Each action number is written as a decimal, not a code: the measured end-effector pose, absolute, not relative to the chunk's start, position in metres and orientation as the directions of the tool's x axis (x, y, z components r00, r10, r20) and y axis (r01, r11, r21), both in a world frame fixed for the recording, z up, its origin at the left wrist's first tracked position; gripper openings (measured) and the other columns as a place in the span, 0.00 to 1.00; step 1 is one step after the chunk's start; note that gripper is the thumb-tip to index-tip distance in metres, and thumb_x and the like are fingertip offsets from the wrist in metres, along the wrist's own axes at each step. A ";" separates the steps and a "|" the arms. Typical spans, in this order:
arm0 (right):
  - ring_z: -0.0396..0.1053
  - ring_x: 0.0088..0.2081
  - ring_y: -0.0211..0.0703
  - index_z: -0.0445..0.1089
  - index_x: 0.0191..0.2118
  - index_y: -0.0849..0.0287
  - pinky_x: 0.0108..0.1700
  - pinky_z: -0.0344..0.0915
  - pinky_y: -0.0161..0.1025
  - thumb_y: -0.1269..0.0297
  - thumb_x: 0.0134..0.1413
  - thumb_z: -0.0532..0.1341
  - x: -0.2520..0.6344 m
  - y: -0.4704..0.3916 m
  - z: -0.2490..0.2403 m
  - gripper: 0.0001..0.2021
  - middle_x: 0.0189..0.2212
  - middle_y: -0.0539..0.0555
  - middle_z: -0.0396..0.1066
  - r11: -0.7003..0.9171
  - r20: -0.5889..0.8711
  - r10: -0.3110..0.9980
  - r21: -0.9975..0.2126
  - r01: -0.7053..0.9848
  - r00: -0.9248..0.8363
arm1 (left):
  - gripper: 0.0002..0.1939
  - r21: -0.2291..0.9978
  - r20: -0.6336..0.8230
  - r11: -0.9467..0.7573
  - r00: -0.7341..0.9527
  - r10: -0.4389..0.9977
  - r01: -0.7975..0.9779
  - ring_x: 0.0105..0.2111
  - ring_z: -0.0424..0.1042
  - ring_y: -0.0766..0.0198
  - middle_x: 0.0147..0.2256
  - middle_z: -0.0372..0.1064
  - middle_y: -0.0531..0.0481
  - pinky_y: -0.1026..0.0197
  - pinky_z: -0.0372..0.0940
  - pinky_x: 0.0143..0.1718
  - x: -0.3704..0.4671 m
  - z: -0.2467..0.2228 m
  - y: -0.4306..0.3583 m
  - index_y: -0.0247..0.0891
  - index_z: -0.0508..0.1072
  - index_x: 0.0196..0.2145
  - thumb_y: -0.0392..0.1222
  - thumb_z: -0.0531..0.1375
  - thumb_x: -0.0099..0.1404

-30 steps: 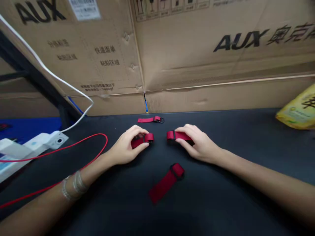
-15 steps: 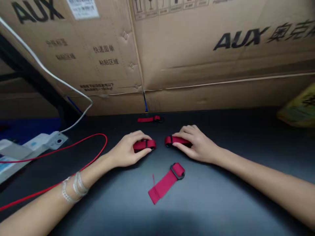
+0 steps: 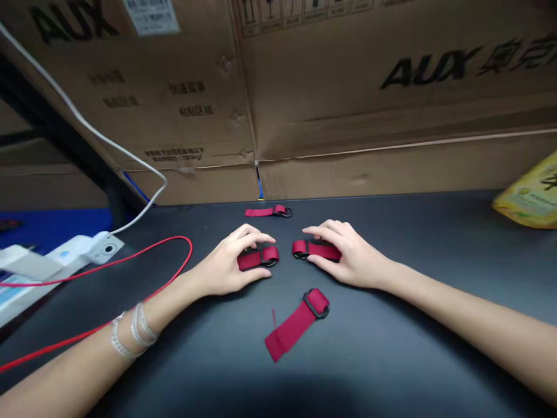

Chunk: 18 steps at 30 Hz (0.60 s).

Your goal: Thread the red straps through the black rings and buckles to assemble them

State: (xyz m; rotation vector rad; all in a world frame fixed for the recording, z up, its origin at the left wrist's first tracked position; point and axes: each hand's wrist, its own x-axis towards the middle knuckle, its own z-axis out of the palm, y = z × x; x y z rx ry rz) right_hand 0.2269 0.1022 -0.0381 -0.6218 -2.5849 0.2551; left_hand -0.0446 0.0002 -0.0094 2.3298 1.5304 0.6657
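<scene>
Around a red strap with a black buckle (image 3: pixel 258 258), my left hand (image 3: pixel 235 261) has its thumb and fingers apart. My right hand (image 3: pixel 342 252) is likewise spread around another red strap with a black ring (image 3: pixel 317 249). Both straps lie on the dark table (image 3: pixel 369 354), their buckle ends facing each other across a small gap. Nearer to me, a third red strap (image 3: pixel 296 326) lies slantwise, buckle end up and to the right, a loose thread beside it. A fourth, smaller-looking strap (image 3: pixel 266 212) lies at the back by the cardboard.
Large cardboard boxes (image 3: pixel 361 128) stand along the back edge. On the left are a white power strip (image 3: pixel 65 258), a white cable (image 3: pixel 104 137), a red cable (image 3: pixel 174 278) and a black metal bar (image 3: pixel 65 133). A yellow package (image 3: pixel 531 194) sits at the right.
The fingers and thumbs of both hands have opened away from the two straps they were gripping. Those straps stay between them on the table. The whole view has shifted slightly and darkened.
</scene>
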 end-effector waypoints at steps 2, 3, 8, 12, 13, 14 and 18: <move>0.66 0.46 0.48 0.63 0.60 0.57 0.49 0.64 0.47 0.57 0.62 0.58 0.227 0.101 -0.037 0.22 0.47 0.61 0.68 0.904 0.434 0.425 -0.252 0.346 -0.795 | 0.22 0.445 0.264 -0.441 0.357 0.896 0.779 0.47 0.67 0.58 0.49 0.64 0.44 0.54 0.64 0.52 -0.043 -0.008 -0.002 0.42 0.69 0.53 0.47 0.64 0.62; 0.66 0.46 0.48 0.63 0.60 0.56 0.49 0.64 0.47 0.58 0.62 0.58 0.227 0.100 -0.037 0.22 0.48 0.61 0.67 0.914 0.446 0.404 -0.238 0.329 -0.799 | 0.21 0.430 0.276 -0.455 0.366 0.889 0.780 0.49 0.67 0.57 0.49 0.64 0.44 0.53 0.64 0.54 -0.043 -0.007 -0.003 0.42 0.70 0.53 0.46 0.64 0.63; 0.66 0.46 0.49 0.61 0.61 0.58 0.48 0.65 0.48 0.59 0.62 0.58 0.228 0.099 -0.037 0.24 0.48 0.62 0.67 0.925 0.472 0.380 -0.220 0.311 -0.796 | 0.20 0.378 0.218 -0.427 0.369 0.903 0.821 0.45 0.68 0.58 0.47 0.66 0.44 0.55 0.64 0.50 -0.048 0.000 -0.003 0.39 0.68 0.51 0.41 0.62 0.61; 0.66 0.45 0.49 0.64 0.58 0.58 0.47 0.65 0.48 0.60 0.62 0.58 0.227 0.099 -0.036 0.21 0.47 0.62 0.68 0.920 0.459 0.390 -0.221 0.323 -0.799 | 0.11 0.396 0.075 -0.283 0.276 0.958 0.873 0.35 0.68 0.62 0.37 0.69 0.48 0.61 0.64 0.38 -0.064 0.007 0.003 0.37 0.70 0.42 0.41 0.58 0.62; 0.66 0.45 0.49 0.65 0.58 0.58 0.47 0.65 0.48 0.60 0.62 0.58 0.227 0.099 -0.036 0.20 0.47 0.62 0.68 0.920 0.459 0.392 -0.222 0.324 -0.797 | 0.08 0.398 0.030 -0.244 0.253 0.967 0.884 0.32 0.67 0.64 0.34 0.69 0.49 0.62 0.63 0.35 -0.068 0.008 0.005 0.37 0.70 0.38 0.42 0.57 0.62; 0.67 0.45 0.49 0.65 0.57 0.58 0.47 0.65 0.48 0.60 0.62 0.58 0.227 0.099 -0.036 0.20 0.47 0.62 0.68 0.918 0.460 0.397 -0.225 0.328 -0.794 | 0.08 0.401 -0.019 -0.212 0.240 0.971 0.891 0.30 0.66 0.64 0.32 0.69 0.50 0.62 0.62 0.33 -0.072 0.009 0.007 0.37 0.71 0.36 0.43 0.57 0.63; 0.66 0.45 0.49 0.66 0.56 0.58 0.47 0.65 0.48 0.60 0.61 0.58 0.226 0.099 -0.037 0.19 0.46 0.62 0.68 0.912 0.457 0.408 -0.236 0.335 -0.790 | 0.12 0.414 -0.109 -0.167 0.231 0.967 0.895 0.28 0.65 0.65 0.31 0.69 0.51 0.63 0.61 0.31 -0.081 0.011 0.009 0.37 0.72 0.35 0.50 0.60 0.61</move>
